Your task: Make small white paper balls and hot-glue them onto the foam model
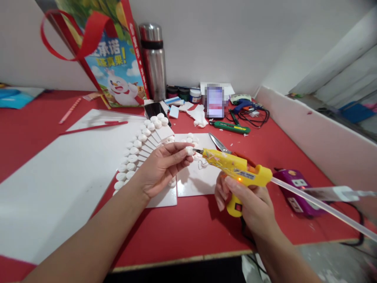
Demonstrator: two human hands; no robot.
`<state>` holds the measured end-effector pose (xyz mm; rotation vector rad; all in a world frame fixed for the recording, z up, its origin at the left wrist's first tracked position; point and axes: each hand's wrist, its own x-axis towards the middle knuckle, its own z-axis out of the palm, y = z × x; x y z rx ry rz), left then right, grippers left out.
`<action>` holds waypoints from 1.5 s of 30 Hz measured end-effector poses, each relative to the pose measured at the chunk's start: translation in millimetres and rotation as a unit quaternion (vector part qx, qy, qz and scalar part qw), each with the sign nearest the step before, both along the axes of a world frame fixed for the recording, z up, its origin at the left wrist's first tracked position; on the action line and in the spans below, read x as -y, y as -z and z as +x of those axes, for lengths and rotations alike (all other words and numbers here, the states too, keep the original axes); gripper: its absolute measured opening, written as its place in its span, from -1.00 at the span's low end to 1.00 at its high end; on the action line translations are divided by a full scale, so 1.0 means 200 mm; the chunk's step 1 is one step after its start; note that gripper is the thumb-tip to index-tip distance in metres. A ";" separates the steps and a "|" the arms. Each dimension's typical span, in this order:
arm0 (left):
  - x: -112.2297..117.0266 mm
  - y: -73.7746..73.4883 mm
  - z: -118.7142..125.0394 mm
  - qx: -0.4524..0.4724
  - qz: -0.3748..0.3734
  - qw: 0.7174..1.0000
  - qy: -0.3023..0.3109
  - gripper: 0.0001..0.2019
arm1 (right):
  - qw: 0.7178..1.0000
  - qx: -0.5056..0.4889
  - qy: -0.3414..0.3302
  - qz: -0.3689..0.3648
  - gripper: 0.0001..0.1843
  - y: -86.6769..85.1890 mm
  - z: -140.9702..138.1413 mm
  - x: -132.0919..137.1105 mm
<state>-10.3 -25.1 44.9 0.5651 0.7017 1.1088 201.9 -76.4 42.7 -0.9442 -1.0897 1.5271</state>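
Observation:
Between the thumb and fingers of my left hand [165, 165] is a small round white piece [190, 151]. My right hand [247, 200] grips a yellow hot glue gun [235, 167], whose small light glows orange. The gun's metal nozzle meets the white piece, and a long clear glue stick [318, 204] runs out of its back. Under my left hand lies a white board [161, 200] edged with rows of similar round white pieces [134, 151]. Beside it, a second white board [194, 188] carries a few more of them near its far edge.
A large white sheet [59, 177] covers the left side of the red table [188, 243]. Scissors [218, 142], a green utility knife [231, 127], a phone [215, 102] and paper scraps lie behind. A steel flask [153, 63] and gift bag [118, 67] stand behind. A purple power strip [297, 188] sits right.

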 end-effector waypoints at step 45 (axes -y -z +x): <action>0.43 0.01 -0.23 -0.701 0.472 0.533 -0.015 -0.89 | 0.999 0.026 0.027 0.033 -0.71 0.02 0.04 -0.01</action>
